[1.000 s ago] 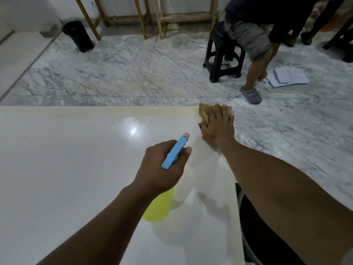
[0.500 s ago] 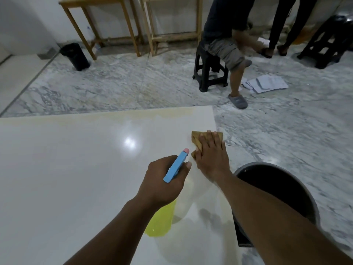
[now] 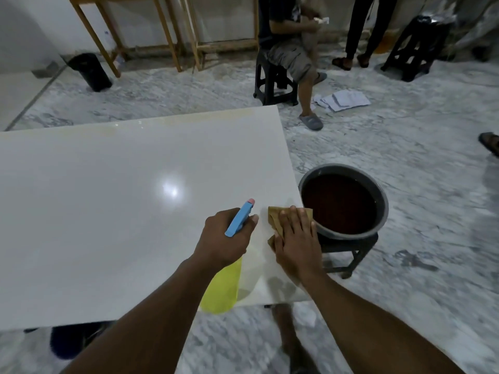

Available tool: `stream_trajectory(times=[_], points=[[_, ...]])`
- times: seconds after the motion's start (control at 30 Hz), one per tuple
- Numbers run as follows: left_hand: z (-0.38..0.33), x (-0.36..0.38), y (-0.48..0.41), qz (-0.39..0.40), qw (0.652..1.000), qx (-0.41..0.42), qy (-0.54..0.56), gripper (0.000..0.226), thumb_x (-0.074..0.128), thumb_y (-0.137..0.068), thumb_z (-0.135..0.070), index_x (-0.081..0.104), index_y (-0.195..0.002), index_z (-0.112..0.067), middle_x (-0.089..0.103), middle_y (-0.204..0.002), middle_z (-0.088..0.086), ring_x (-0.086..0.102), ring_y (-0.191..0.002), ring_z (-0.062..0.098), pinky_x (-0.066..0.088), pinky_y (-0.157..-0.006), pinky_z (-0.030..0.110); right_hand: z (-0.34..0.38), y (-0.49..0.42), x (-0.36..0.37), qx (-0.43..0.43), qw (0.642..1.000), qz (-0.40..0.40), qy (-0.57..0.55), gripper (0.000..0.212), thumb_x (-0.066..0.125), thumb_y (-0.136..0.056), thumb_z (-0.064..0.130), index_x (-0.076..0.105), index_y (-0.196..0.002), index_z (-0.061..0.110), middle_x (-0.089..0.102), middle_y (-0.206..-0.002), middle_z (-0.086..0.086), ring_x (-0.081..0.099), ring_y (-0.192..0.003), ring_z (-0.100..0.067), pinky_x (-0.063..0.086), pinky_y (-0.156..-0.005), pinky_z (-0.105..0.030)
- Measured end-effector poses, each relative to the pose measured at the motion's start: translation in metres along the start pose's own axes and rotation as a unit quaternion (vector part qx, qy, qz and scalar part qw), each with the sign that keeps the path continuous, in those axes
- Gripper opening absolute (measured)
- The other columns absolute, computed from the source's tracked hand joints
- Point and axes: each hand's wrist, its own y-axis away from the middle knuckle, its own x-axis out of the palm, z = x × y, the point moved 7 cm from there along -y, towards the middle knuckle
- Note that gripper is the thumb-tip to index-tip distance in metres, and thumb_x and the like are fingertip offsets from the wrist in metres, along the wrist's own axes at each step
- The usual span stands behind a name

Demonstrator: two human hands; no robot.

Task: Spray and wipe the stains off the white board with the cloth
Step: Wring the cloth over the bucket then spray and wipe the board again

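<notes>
While two bare forearms reached in from six o'clock, the left hand [image 3: 226, 236] was wrapped around one spray bottle [image 3: 222, 287], fingers curled tight on its neck, the blue trigger head [image 3: 239, 218] pointing toward twelve o'clock and the yellow-filled body hanging over the near edge of the white board [image 3: 121, 211]. Just at three o'clock of it, the right hand [image 3: 295, 242] lay flat with fingers together, pressing one tan cloth [image 3: 275, 218] onto the board close to its right edge. The board itself served as the worktop, glossy, with one bright light reflection near its middle and a faint yellowish stain band along its far edge at twelve o'clock. Beside the board at two o'clock, one grey basin [image 3: 383, 209] of dark liquid sat on a low dark stool [image 3: 351, 252]. Farther off on the marble floor [image 3: 418, 163], one person sat on a black stool [image 3: 272, 82] at one o'clock, with scattered papers [image 3: 343, 100] beside one slippered foot. A second person stood beyond, only the legs showing. At eleven o'clock stood one black bin [image 3: 90, 71] and two wooden frames [image 3: 167, 25].
</notes>
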Motion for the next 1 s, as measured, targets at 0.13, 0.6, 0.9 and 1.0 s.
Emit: stream_trajectory(times=[0.13, 0.6, 0.9, 1.0], points=[[0.011, 0.007, 0.042, 0.002, 1.0, 0.0, 0.007, 0.039, 0.064, -0.103, -0.041, 0.071, -0.11, -0.003, 0.074, -0.09, 0.022, 0.076, -0.065, 0.029, 0.05, -0.052, 0.009, 0.0, 0.057, 0.007, 0.002, 1.0, 0.009, 0.017, 0.066, 0.017, -0.097, 0.046, 0.012, -0.158, 0.022, 0.003, -0.167, -0.006, -0.005, -0.153, -0.026, 0.002, -0.123, -0.051], [0.026, 0.005, 0.1, 0.055, 0.998, -0.014, 0.029, 0.019, 0.064, -0.102, -0.042, 0.063, -0.102, -0.023, 0.065, -0.082, 0.019, 0.075, -0.069, 0.037, 0.051, -0.05, 0.011, 0.007, 0.176, -0.017, 0.121, 0.936, 0.036, -0.33, 0.044, 0.049, -0.101, 0.019, 0.046, -0.143, 0.031, 0.046, -0.15, 0.001, 0.043, -0.136, -0.015, 0.034, -0.113, -0.035], [-0.018, -0.015, 0.058, 0.131, 0.99, 0.0, -0.052, 0.042, 0.064, -0.102, -0.044, 0.07, -0.107, -0.003, 0.059, -0.064, 0.003, 0.076, -0.057, 0.027, 0.06, -0.064, 0.028, 0.024, 0.113, -0.123, 0.281, 0.364, 0.064, -0.885, 0.034, 0.079, -0.072, 0.032, 0.073, -0.09, 0.004, 0.075, -0.081, -0.018, 0.074, -0.066, -0.032, 0.06, -0.052, -0.042], [-0.034, -0.014, 0.035, 0.161, 0.983, 0.002, -0.092, 0.044, 0.064, -0.101, -0.048, 0.067, -0.099, -0.004, 0.062, -0.066, 0.0, 0.077, -0.057, 0.024, 0.057, -0.063, 0.025, 0.024, 0.071, -0.13, 0.288, 0.343, 0.051, -0.893, 0.054, 0.035, -0.101, 0.038, 0.073, -0.083, 0.006, 0.073, -0.076, -0.015, 0.073, -0.062, -0.028, 0.061, -0.055, -0.038]])
